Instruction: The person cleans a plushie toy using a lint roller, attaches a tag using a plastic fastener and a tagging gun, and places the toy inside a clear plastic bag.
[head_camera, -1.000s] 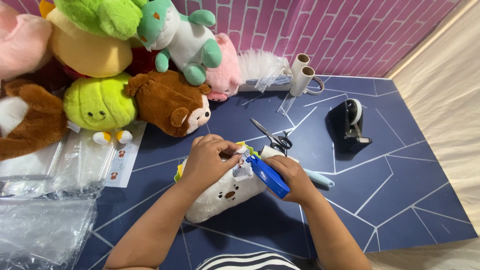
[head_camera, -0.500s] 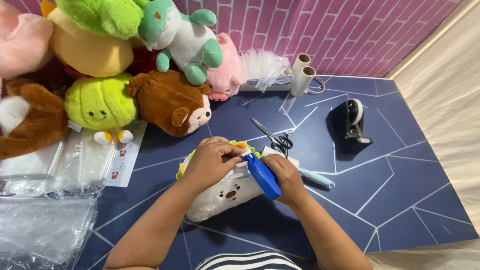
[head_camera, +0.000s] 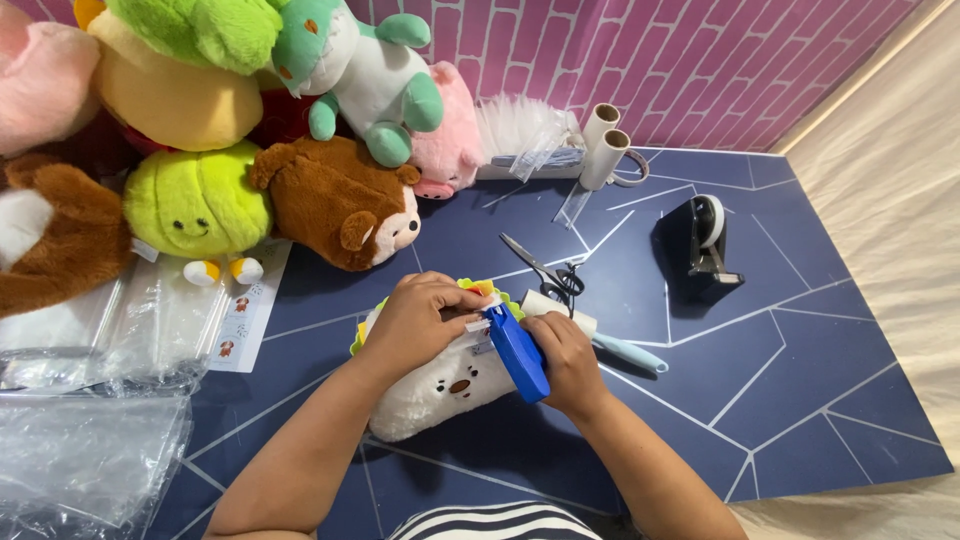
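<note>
Left hand (head_camera: 425, 318) rests on top of white plush toy (head_camera: 440, 385), fingers curled over a small tag at its upper edge. Right hand (head_camera: 565, 362) holds blue tagging tool (head_camera: 517, 352), its tip against that tag. Toy lies on dark blue bench (head_camera: 780, 380). Scissors (head_camera: 545, 270) just behind the hands; black tape dispenser (head_camera: 705, 245) farther right. Plush pile at back left.

Tag (head_camera: 478, 326) perhaps hidden under fingers (head_camera: 455, 305)
</note>
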